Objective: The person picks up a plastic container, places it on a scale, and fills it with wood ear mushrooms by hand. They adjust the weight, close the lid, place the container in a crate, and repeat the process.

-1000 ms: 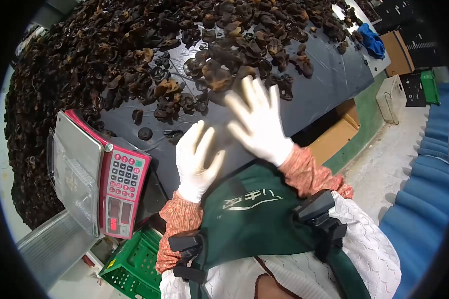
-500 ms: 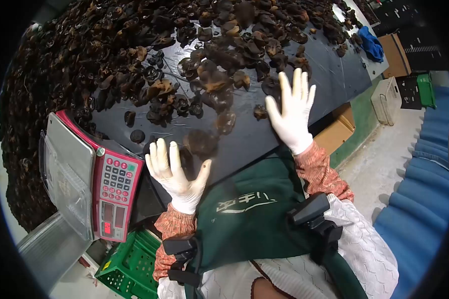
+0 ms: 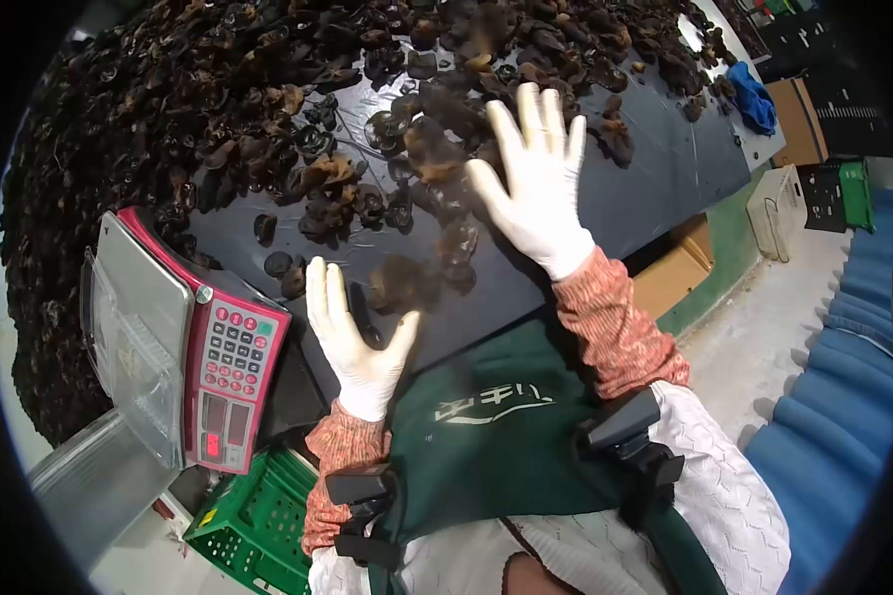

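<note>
Both of my hands wear pale gloves. My right hand (image 3: 538, 183) lies palm down over the dark table (image 3: 680, 188), its fingers spread beside the dark, wet-looking pieces (image 3: 432, 149). Nearer the table's front edge, my left hand (image 3: 357, 342) has its thumb apart from its extended fingers, just right of the pink scale (image 3: 230, 362). A blurred brown piece (image 3: 402, 285) lies right of its fingertips. Neither hand grips anything that I can see.
A huge heap of dark pieces (image 3: 79, 188) covers the left and back. A green crate (image 3: 268, 521) stands below the scale. At the right are a blue cloth (image 3: 751, 97), a cardboard box (image 3: 677, 276), a white basket (image 3: 776, 213) and blue sheeting (image 3: 833, 397).
My right hand has moved left and farther up over the table among the pieces. The fingers of my left hand have come closer together, and that hand has turned slightly.
</note>
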Action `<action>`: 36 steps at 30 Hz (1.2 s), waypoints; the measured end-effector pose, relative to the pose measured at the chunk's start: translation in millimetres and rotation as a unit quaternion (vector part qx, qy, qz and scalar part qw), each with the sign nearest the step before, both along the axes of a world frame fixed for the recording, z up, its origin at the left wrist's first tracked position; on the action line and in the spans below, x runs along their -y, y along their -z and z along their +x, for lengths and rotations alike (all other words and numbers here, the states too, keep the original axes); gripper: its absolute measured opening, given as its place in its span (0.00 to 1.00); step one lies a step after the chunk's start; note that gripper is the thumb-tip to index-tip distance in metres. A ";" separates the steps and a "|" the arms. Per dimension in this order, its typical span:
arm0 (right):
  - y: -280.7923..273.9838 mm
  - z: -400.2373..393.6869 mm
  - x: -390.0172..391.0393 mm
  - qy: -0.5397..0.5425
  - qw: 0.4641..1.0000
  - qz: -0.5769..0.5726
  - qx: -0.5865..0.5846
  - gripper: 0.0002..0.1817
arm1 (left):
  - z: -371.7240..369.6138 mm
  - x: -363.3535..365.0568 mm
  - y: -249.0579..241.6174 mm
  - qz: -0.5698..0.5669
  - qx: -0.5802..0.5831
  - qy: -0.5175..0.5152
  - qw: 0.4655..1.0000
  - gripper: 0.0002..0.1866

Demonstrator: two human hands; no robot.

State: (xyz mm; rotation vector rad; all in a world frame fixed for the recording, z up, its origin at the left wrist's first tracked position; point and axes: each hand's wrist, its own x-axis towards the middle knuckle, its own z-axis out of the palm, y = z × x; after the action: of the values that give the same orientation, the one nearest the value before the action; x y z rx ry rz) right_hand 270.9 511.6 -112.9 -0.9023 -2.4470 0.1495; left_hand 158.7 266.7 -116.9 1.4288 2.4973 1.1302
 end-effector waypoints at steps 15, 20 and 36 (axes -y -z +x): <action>-13.8 -37.9 -3.9 -0.270 0.952 -0.069 -0.125 0.25 | -0.3 -3.5 1.8 -0.018 0.003 0.003 1.000 0.66; -4.8 -58.8 7.3 -0.284 0.956 -0.041 0.059 0.29 | 0.7 -4.3 2.2 0.002 0.019 -0.011 1.000 0.68; -18.4 -93.5 37.7 -0.499 0.858 -0.110 0.052 0.25 | 0.0 0.2 7.6 0.011 0.014 -0.047 0.999 0.71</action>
State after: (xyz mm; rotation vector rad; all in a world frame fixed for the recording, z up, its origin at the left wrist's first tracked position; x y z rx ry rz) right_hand 177.5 473.9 -94.4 0.3917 -2.7853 0.7644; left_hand 158.7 266.5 -124.5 1.3036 2.5662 1.1893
